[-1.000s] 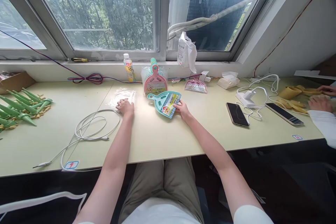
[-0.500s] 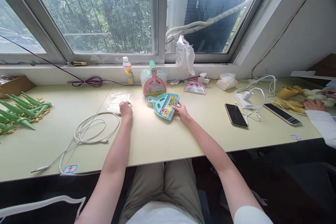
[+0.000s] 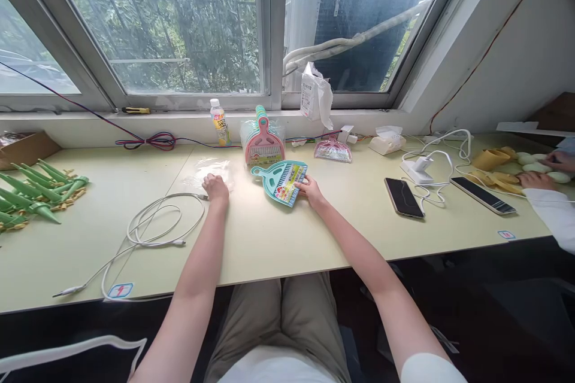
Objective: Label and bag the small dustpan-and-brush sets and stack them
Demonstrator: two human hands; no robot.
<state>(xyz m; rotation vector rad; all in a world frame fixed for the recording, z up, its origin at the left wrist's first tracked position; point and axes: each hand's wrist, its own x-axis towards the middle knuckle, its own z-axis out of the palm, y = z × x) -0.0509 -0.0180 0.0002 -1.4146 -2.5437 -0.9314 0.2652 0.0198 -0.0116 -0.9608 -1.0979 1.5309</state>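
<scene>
My right hand [image 3: 309, 190] grips the edge of a teal toy dustpan and brush set [image 3: 273, 182], its thumb over the yellow printed label. The set lies on the table with its handle pointing left. My left hand [image 3: 217, 188] is closed on a clear plastic bag [image 3: 197, 175], which spreads out flat behind and beside the fingers. Behind the teal set stands a stack of similar dustpan sets [image 3: 266, 142], a pink one in front, in clear wrapping. Another pink dustpan set [image 3: 333, 149] lies to the right, wrapped in clear plastic.
A white cable [image 3: 155, 243] lies coiled left of my left arm. Green spiky plastic pieces [image 3: 38, 191] are at far left. A bottle [image 3: 220, 122] stands by the window. On the right lie two phones [image 3: 404, 197], a white charger [image 3: 417, 169] and another person's hands [image 3: 536, 179].
My left hand has shifted slightly to the right, and the clear plastic bag has been drawn and crumpled with it. My right hand and the teal dustpan set stay almost in place.
</scene>
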